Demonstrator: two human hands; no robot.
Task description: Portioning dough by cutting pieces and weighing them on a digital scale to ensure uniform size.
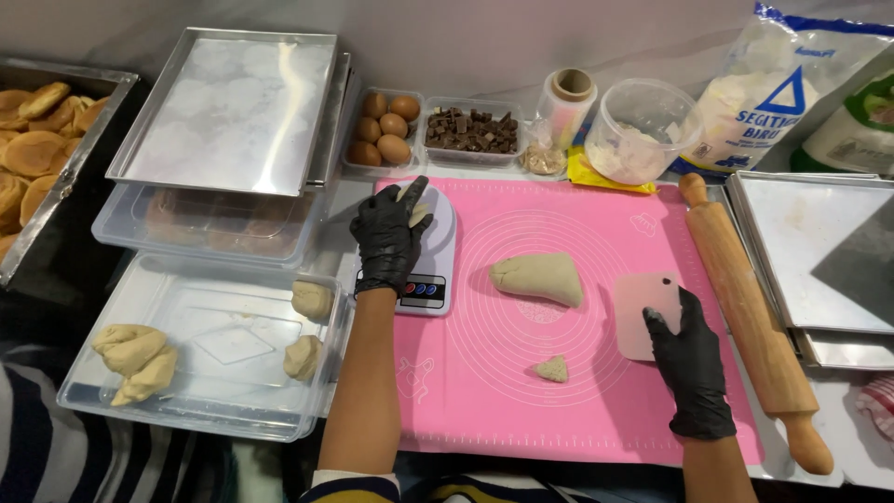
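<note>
My left hand, in a black glove, rests on a small piece of dough lying on the white kitchen scale at the left edge of the pink silicone mat. My right hand, also gloved, holds a pale pink plastic dough scraper flat on the mat. Between the hands lie a large lump of dough and a small triangular scrap of dough.
A clear plastic tub at left holds several dough portions. Behind it are stacked metal trays, eggs, chopped chocolate, a plastic jar and flour bags. A wooden rolling pin and more trays lie at right.
</note>
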